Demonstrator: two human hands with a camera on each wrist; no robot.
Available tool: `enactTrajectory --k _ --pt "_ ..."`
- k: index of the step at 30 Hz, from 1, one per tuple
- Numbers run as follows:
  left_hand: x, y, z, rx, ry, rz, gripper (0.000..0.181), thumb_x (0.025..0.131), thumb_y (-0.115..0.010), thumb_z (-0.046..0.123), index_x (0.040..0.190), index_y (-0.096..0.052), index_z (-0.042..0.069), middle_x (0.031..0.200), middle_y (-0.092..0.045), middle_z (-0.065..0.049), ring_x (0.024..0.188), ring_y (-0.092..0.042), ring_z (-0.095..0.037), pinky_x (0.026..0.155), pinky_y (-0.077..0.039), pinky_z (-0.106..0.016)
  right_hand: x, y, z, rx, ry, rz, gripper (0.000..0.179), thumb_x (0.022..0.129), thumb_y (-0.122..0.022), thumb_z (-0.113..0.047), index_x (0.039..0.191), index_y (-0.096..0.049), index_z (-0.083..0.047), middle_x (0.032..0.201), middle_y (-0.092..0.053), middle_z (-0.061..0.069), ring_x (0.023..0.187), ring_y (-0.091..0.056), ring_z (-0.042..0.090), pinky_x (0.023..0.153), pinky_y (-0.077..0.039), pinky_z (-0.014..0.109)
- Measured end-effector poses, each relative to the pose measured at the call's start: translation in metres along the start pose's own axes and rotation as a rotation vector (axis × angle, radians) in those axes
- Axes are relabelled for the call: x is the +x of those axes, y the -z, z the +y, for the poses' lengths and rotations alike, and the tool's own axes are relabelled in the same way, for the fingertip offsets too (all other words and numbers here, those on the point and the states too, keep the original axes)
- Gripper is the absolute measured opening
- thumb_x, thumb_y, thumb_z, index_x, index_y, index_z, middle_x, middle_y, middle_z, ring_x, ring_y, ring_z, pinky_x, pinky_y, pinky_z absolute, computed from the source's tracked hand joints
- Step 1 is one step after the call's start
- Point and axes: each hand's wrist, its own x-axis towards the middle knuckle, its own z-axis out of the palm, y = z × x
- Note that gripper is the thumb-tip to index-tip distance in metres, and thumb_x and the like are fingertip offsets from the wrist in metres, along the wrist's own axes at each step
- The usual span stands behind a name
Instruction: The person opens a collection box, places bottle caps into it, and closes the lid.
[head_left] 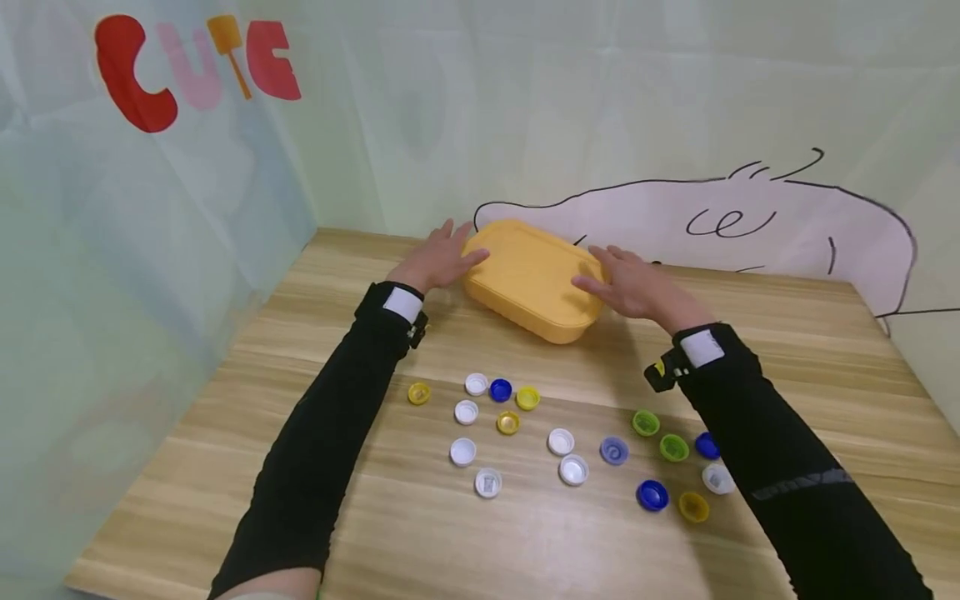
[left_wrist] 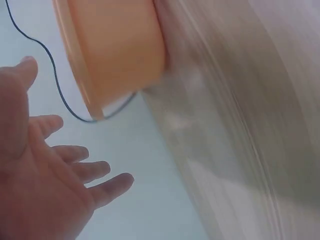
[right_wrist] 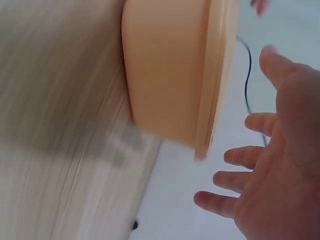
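Observation:
A yellow-orange plastic box with a rounded lid (head_left: 528, 271) stands on the wooden table by the back wall, turned at an angle. My left hand (head_left: 435, 258) is beside its left end, fingers spread. On the opposite side, my right hand (head_left: 630, 283) is at the right end, its fingers also extended. Both wrist views show gaps between the hands and the box: the left palm (left_wrist: 45, 185) and the right palm (right_wrist: 285, 170) face its side walls without visible contact. Neither hand holds anything. The box's contents are hidden.
Several bottle caps lie on the table in front of the box: white ones (head_left: 462, 452), blue ones (head_left: 652, 495), yellow ones (head_left: 528, 397) and green ones (head_left: 674, 447). A printed cloth wall (head_left: 420, 108) borders the table's back and left. The right forearm (head_left: 795, 467) passes over the caps at right.

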Motion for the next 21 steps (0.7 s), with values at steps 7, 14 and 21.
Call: enactTrajectory --k 7,14,21 --pt "0.007 -0.01 0.02 0.037 -0.066 -0.01 0.082 0.101 -0.042 0.063 0.162 -0.021 0.014 0.166 -0.004 -0.021 0.152 -0.006 -0.04 0.119 -0.017 -0.053 0.004 -0.013 -0.03 -0.12 0.095 0.036 0.09 0.098 -0.042 -0.068 0.159 -0.024 -0.004 0.161 -0.015 0.032 0.146 -0.013 0.053 0.112 -0.016 0.069" --pt "0.009 -0.023 0.03 0.092 -0.132 -0.007 0.082 0.098 -0.044 0.067 0.158 -0.034 0.013 0.167 -0.008 -0.017 0.151 -0.005 -0.042 0.118 -0.017 -0.056 0.01 -0.033 -0.043 -0.167 0.142 0.025 0.083 0.099 -0.042 -0.067 0.158 -0.032 -0.009 0.16 -0.022 0.028 0.146 -0.017 0.05 0.108 -0.02 0.073" --pt "0.009 -0.032 0.03 0.134 -0.124 -0.024 0.081 0.098 -0.04 0.069 0.158 -0.034 0.016 0.167 -0.013 -0.014 0.153 0.0 -0.037 0.116 -0.017 -0.061 0.01 -0.038 -0.045 -0.191 0.147 0.034 0.077 0.101 -0.041 -0.065 0.156 -0.038 -0.011 0.157 -0.028 0.026 0.144 -0.023 0.049 0.106 -0.021 0.075"
